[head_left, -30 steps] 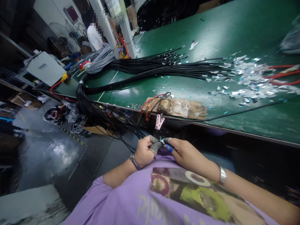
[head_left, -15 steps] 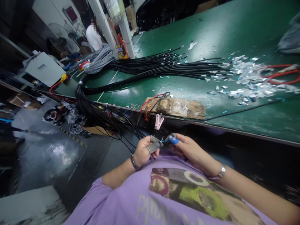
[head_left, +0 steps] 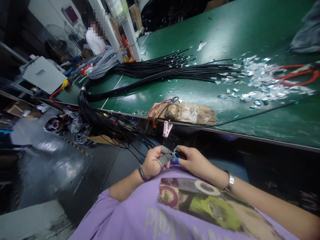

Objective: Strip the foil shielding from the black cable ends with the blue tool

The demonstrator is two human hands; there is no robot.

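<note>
My left hand (head_left: 155, 161), its thumb and finger wrapped in grey tape, is closed on the end of a black cable just in front of my shirt. Thin stripped wires (head_left: 173, 154) stick out of that end between my two hands. My right hand (head_left: 193, 160), with grey tape on one fingertip and blue on another, pinches at these wires. The cable's own sheath is mostly hidden by my fingers. Just above my hands, a pink clothes peg (head_left: 167, 129) hangs at the bench edge.
Black cable bundles (head_left: 160, 75) lie across the green bench (head_left: 250, 130), some hanging over its front edge. Foil and blue scraps (head_left: 262, 83) lie beside red-handled pliers or scissors (head_left: 297, 78). A wooden block (head_left: 195, 114) sits at the edge. A person (head_left: 95, 40) is at the back left.
My right hand has shifted left, closer to my left hand, and its blue-taped digit has dropped lower. The left hand stays nearly in place. The view has moved slightly.
</note>
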